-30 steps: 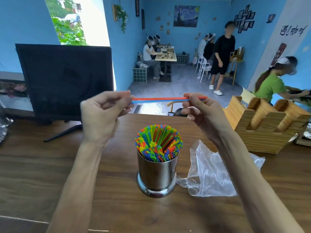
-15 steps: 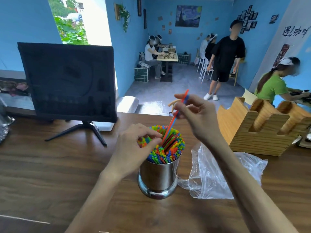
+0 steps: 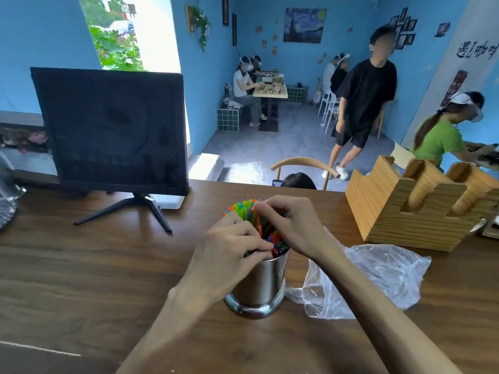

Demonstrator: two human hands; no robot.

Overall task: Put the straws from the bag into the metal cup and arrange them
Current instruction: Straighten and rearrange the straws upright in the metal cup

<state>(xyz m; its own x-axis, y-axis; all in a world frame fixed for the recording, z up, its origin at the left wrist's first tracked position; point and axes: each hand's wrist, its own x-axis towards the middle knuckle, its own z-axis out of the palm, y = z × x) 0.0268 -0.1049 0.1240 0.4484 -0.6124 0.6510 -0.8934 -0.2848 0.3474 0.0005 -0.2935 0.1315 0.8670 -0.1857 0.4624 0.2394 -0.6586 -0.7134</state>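
Fingers of my left hand are curled together and pressed onto the near side of the straws, no longer pinching one end of the red and blue pair I held level above the cup a second ago. That pair has gone down into the bundle; I cannot pick it out now. All the straws stand in the metal cup on the counter. My right hand has come down too, fingers bunched on the far tips. Just right, the plastic bag lies slack and looks empty, so only the tidying seems left.
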